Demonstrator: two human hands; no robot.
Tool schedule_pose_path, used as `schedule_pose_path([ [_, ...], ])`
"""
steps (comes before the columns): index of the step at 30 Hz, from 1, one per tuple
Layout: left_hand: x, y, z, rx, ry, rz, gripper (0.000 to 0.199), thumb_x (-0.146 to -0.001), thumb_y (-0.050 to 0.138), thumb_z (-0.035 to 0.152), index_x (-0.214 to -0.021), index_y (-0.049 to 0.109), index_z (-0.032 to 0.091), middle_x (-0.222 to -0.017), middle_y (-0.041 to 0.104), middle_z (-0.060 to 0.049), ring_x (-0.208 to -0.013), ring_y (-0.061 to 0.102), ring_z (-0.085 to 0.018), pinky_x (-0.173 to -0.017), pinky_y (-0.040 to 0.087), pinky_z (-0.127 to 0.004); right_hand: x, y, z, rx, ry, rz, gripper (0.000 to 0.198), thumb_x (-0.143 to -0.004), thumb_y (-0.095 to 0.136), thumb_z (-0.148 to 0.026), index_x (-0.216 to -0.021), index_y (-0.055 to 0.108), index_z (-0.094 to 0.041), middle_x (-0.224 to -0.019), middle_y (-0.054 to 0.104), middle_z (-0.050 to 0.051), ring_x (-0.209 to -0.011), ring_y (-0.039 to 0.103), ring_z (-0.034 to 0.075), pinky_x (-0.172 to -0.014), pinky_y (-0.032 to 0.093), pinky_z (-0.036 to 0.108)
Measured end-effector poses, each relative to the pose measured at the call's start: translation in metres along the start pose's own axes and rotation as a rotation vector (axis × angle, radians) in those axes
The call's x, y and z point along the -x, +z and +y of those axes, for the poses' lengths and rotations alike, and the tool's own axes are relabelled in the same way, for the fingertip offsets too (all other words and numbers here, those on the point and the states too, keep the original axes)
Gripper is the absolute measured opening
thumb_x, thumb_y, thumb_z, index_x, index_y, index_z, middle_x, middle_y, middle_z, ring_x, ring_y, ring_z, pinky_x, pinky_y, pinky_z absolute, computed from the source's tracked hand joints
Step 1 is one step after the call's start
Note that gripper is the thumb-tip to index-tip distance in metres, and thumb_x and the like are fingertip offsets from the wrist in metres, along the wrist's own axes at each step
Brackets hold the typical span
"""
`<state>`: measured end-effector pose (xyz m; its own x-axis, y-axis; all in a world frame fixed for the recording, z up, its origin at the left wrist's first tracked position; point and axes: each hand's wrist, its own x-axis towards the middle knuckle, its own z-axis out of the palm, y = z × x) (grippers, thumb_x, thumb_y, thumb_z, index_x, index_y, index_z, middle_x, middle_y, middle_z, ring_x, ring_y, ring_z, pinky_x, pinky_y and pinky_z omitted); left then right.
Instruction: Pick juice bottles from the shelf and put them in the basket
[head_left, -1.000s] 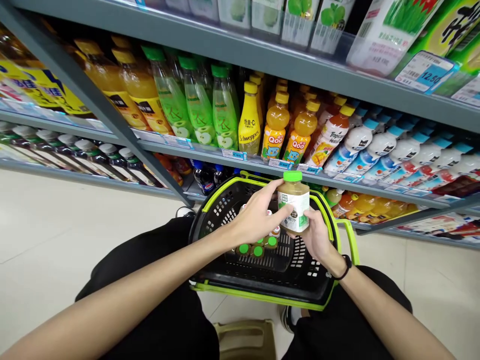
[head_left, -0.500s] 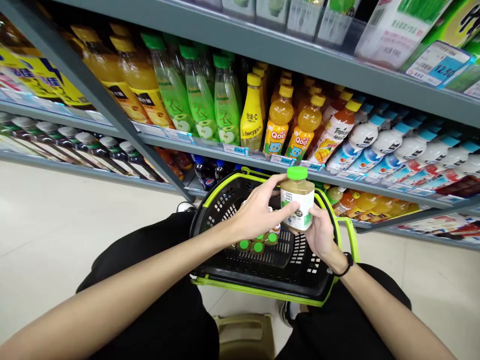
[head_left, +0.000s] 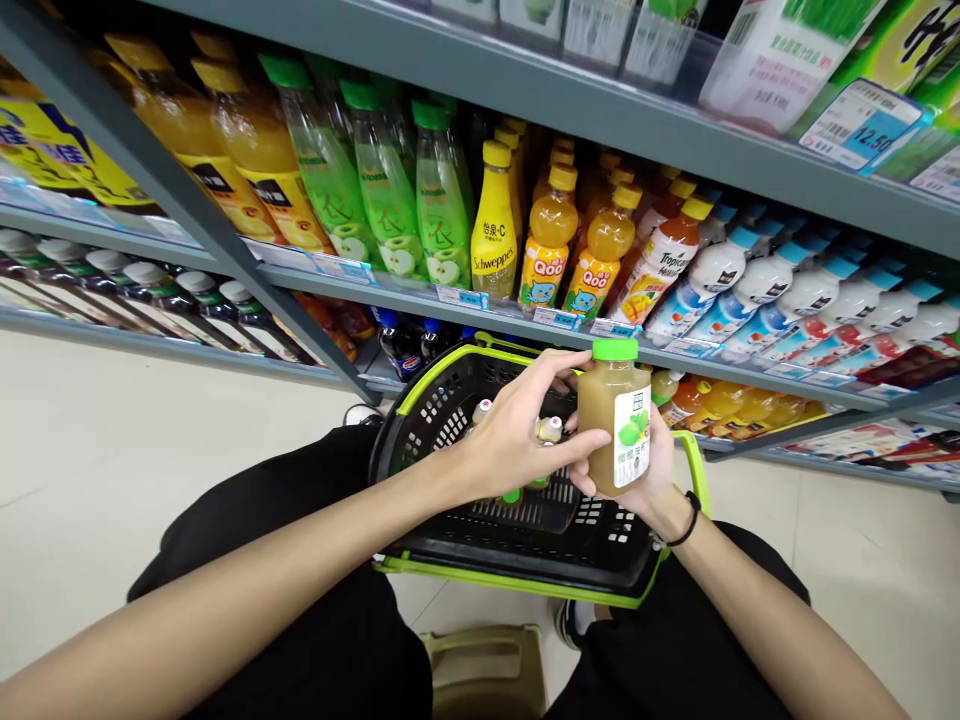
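Observation:
A squarish juice bottle [head_left: 600,420] with a green cap and a cloudy olive-brown drink is held upright over the basket. Its white label with green fruit faces up toward me, right of the bottle's middle. My left hand [head_left: 517,430] grips its left side, thumb across the front and fingers near the shoulder. My right hand [head_left: 651,470] supports it from behind and below on the right; part of that hand is hidden by the bottle. Beneath is the black shopping basket [head_left: 450,545] with lime-green rim, where several small bottles [head_left: 550,430] lie, partly covered by my left hand.
In front stands a grey shelf [head_left: 420,300] with rows of drinks, among them green apple bottles [head_left: 386,190], a yellow Schweppes bottle [head_left: 495,225] and white blue-capped bottles [head_left: 716,275]. A beige stool [head_left: 487,670] is below, between my black-clad legs.
The juice bottle has been turned in my hands, so a label with green fruit shows instead of the earlier white side. It is also slightly lower, nearer and further right.

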<state>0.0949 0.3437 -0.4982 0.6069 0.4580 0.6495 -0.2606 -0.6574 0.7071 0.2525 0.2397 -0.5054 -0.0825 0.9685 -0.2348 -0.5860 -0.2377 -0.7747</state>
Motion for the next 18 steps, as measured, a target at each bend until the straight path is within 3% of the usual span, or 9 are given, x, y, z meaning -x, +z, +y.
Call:
schedule_pose_path([
  [5,0.001,0.002,0.003,0.087,-0.037,0.057,0.068,-0.085,0.088,0.041,-0.137,0.05,0.02,-0.126,0.064,-0.01,-0.113,0.065,-0.022,-0.1,0.054,-0.036,0.003,-0.006,0.003,0.025,0.081,-0.147,0.079,-0.08,0.04,-0.088,-0.092,0.067,-0.015,-0.062,0.063,0.009,-0.046,0.057,0.024,-0.035,0.041,0.03],
  [11,0.004,0.006,0.01,0.184,-0.032,0.1,0.077,-0.072,0.098,0.046,-0.128,0.049,0.022,-0.114,0.061,-0.004,-0.102,0.062,-0.017,-0.094,0.054,-0.03,0.008,-0.013,0.007,-0.049,0.253,-0.382,0.076,-0.078,0.044,-0.094,-0.077,0.06,-0.02,-0.058,0.064,0.01,-0.036,0.052,0.022,-0.03,0.036,0.03],
  [14,0.004,0.003,0.01,0.158,-0.036,0.077,0.077,-0.073,0.096,0.046,-0.131,0.05,0.022,-0.118,0.063,-0.006,-0.104,0.064,-0.019,-0.095,0.055,-0.031,0.007,-0.008,0.006,0.042,0.141,-0.237,0.077,-0.08,0.04,-0.095,-0.078,0.06,-0.02,-0.057,0.062,0.008,-0.043,0.057,0.025,-0.038,0.046,0.034],
  [18,0.002,-0.005,0.006,0.062,-0.037,0.02,0.071,-0.082,0.09,0.043,-0.138,0.054,0.02,-0.126,0.067,-0.009,-0.106,0.067,-0.021,-0.098,0.056,-0.035,0.002,0.002,0.002,0.142,-0.021,-0.051,0.072,-0.083,0.044,-0.088,-0.086,0.064,-0.019,-0.068,0.066,0.011,-0.067,0.069,0.031,-0.051,0.055,0.038],
])
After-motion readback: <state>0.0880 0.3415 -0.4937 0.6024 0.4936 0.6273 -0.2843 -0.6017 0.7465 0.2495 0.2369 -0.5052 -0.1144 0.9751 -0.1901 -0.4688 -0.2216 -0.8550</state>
